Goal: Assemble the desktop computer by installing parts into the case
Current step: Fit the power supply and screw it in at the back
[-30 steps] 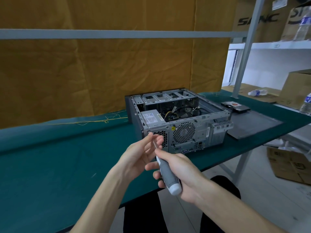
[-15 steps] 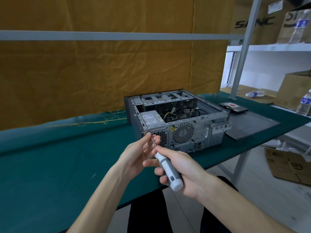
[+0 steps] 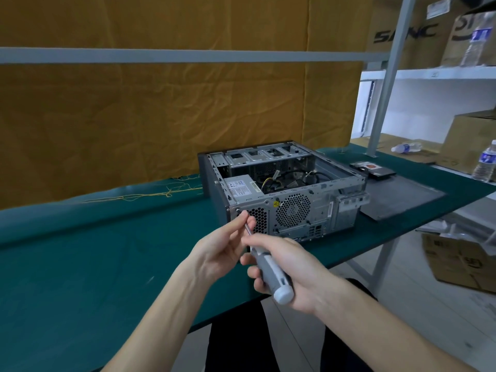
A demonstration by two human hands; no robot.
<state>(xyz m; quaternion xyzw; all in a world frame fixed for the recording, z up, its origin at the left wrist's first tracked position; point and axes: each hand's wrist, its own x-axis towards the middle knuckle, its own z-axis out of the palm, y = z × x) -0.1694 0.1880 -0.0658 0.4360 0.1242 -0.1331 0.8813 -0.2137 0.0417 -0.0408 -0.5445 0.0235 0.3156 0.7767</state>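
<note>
Screwdriver at the computer case's rear corner

Right hand [image 3: 290,267] grips the screwdriver [image 3: 271,272]; left hand [image 3: 222,245] pinches its shaft at the open case [image 3: 284,194], table [image 3: 80,264] centre. At 2 o'clock: side panel [image 3: 402,197], hard drive [image 3: 371,170], 2 bottles.

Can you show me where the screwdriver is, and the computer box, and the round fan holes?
screwdriver [image 3: 271,272]: head view, on its grey handle.
computer case [image 3: 322,208]: head view, on its metal back panel.
fan grille [image 3: 293,210]: head view, on the middle of the round holes.
</note>
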